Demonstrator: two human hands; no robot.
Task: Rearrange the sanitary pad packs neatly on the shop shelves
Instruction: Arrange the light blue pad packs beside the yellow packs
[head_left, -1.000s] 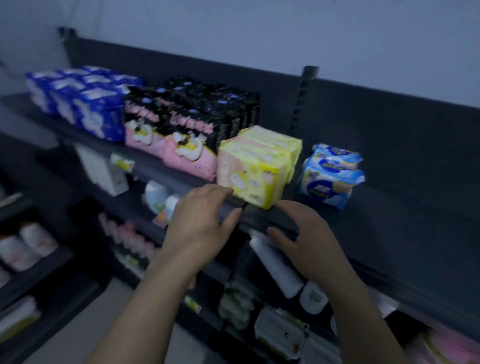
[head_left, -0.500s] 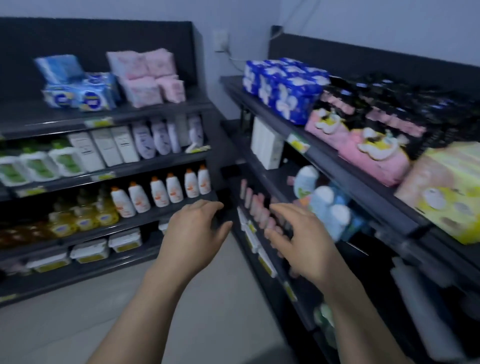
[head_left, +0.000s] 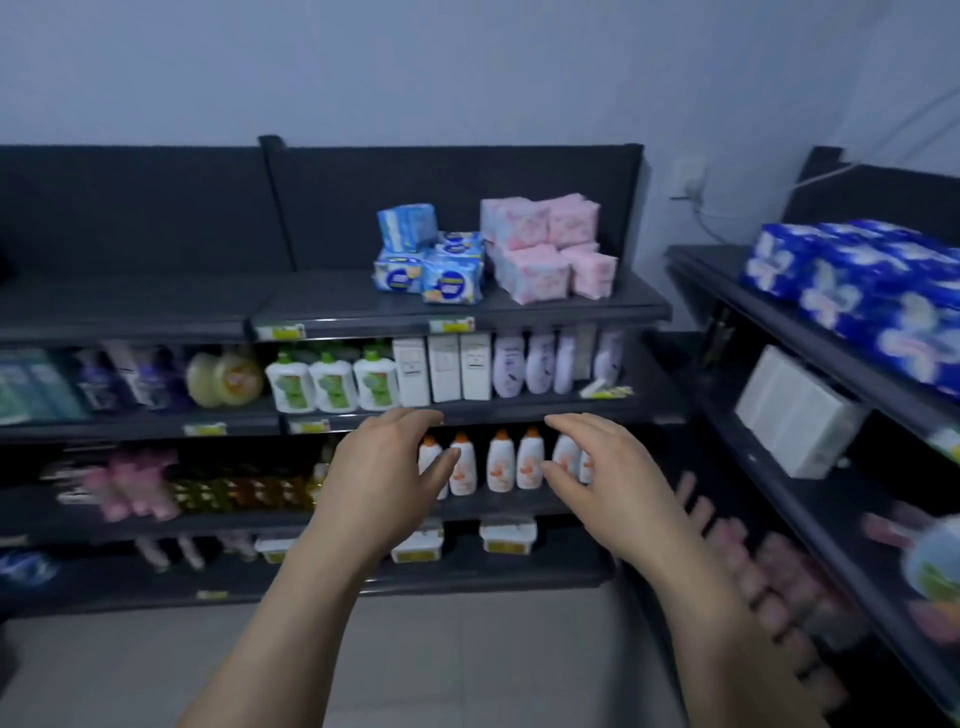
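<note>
On the top shelf (head_left: 322, 301), pad packs (head_left: 530, 273) carry blurred, unreadable labels.

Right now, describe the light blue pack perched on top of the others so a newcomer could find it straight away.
On the top shelf of the dark unit straight ahead, left of the pink packs, lies a small pile of light blue packs. The top pack stands alone on that pile at its back left; unlike those beneath, it shows no dark blue oval label.

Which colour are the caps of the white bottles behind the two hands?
Orange. The caps on the white bottles show best in the head view.
</note>
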